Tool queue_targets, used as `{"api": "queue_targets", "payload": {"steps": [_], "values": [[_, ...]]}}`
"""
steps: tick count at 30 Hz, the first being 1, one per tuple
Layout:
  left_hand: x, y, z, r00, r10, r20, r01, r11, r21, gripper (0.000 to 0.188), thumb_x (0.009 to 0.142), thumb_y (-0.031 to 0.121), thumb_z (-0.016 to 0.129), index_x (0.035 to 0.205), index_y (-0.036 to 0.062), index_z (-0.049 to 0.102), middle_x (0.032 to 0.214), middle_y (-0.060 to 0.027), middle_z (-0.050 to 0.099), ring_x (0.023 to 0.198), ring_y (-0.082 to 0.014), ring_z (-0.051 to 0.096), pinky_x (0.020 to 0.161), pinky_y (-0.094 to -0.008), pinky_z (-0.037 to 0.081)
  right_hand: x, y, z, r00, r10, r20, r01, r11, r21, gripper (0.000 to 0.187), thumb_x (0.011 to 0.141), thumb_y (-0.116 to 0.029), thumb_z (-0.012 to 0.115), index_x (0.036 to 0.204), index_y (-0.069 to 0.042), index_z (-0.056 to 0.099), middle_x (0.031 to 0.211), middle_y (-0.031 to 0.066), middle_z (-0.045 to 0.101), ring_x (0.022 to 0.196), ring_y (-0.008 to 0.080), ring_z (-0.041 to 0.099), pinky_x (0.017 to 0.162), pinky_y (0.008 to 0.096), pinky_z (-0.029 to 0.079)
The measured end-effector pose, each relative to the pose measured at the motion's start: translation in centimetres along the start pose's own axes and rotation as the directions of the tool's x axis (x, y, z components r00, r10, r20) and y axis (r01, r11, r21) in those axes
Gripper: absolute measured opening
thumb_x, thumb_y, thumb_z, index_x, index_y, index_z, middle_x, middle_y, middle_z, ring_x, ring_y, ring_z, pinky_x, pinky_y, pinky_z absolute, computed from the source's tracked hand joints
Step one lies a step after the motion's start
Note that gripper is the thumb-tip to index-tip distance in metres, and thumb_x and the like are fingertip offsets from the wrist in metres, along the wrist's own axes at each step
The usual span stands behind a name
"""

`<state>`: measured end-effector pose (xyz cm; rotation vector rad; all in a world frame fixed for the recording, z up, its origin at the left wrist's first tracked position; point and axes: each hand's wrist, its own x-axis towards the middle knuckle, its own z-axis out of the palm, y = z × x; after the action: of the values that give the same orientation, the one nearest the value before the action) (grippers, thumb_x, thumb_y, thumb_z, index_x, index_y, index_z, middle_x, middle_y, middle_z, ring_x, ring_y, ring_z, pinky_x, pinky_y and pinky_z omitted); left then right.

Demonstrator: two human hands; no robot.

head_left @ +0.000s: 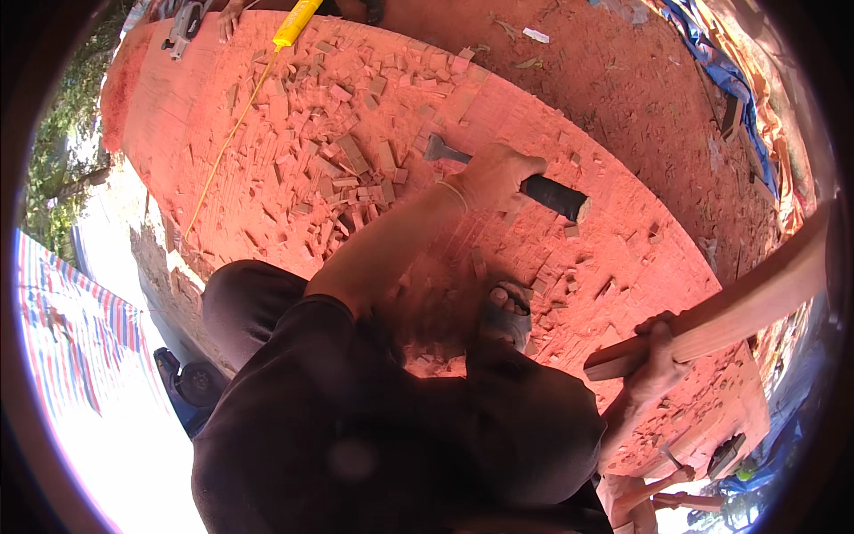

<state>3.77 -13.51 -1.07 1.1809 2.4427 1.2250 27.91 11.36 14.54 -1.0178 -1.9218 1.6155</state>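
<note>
My left hand is closed around a chisel, whose flat metal blade points left and whose black-wrapped handle sticks out to the right. The chisel lies low over a big reddish wooden slab; I cannot tell whether its edge touches the wood. On the right, my right hand grips a long squared wooden bar, held raised and slanting up to the right. Many small wood chips are strewn over the slab left of the chisel.
A sandalled foot rests on the slab between my arms. Farther off are a yellow tube-shaped thing with a thin yellow line, a power tool and another person's hand. Another person's arm works at lower right.
</note>
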Motion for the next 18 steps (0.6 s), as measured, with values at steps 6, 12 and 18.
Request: {"api": "queue_targets", "payload": {"steps": [6,12,18], "values": [[-0.1,-0.1,0.7,0.997,-0.037,0.068,0.035,0.999,0.028,0.021,0.068,0.018,0.07,0.085,0.0105,0.061,0.071,-0.0128,0.064,0.072,-0.0383,0.065,0.064,-0.048,0.049,0.4,-5.3,8.4,0.95,0.233,-0.207,-0.109,0.87,0.481,0.022,0.081,-0.016,0.069,0.093,0.001,0.06,0.082,0.0074,0.058,0.078,0.0191,0.057,0.077,0.0346,0.048],[-0.5,0.5,1.6,0.982,-0.022,0.187,0.001,0.994,0.109,0.025,0.065,0.017,0.071,0.086,0.0105,0.06,0.077,-0.0144,0.064,0.078,-0.0399,0.065,0.067,-0.0505,0.049,-4.9,9.8,0.5,0.909,0.368,0.196,-0.287,0.893,-0.346,0.02,0.075,-0.005,0.069,0.092,0.001,0.061,0.07,0.0043,0.06,0.061,0.0123,0.055,0.054,0.0307,0.046],[0.3,-0.3,0.8,0.992,-0.022,0.123,0.023,1.0,-0.01,0.023,0.068,0.017,0.07,0.086,0.009,0.059,0.073,-0.0147,0.064,0.075,-0.0414,0.065,0.065,-0.0503,0.05,0.5,-3.4,-2.1,0.965,0.128,-0.229,-0.066,0.963,0.262,0.021,0.088,-0.023,0.065,0.092,-0.004,0.057,0.076,0.0048,0.056,0.074,0.0158,0.058,0.072,0.0326,0.05]]}}
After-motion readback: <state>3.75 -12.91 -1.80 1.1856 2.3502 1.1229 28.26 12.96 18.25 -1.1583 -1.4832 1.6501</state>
